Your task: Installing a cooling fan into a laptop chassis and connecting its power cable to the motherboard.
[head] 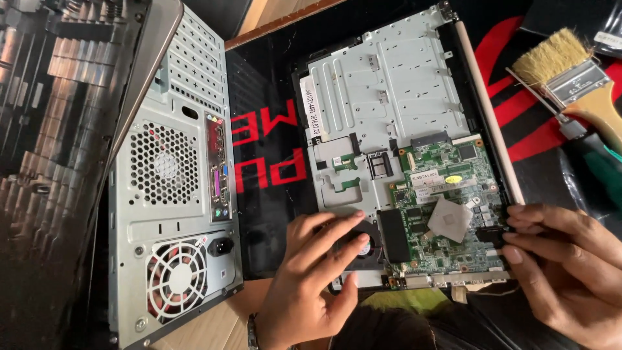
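The head view takes in a grey desktop computer case (175,181) lying across the left of the frame, its perforated back panel and round fan grille turned upward. Right of it, filling the centre, an opened laptop chassis (382,84) rests on a black mat with red lettering (265,155) that covers the surface. A green circuit board (447,207) sits in the lower right part of the chassis, with a black cooling fan (363,246) just to its left. At the bottom centre the left hand (311,272) lies over that fan, fingers spread and pressing flat, its grip apart rather than closed around anything. At the lower right the right hand (564,266) touches the board's right edge, fingertips (512,238) drawn together against a small black part there; whether they pinch it I cannot tell. A paintbrush (570,71) with pale bristles lies at the upper right, well apart from both hands.
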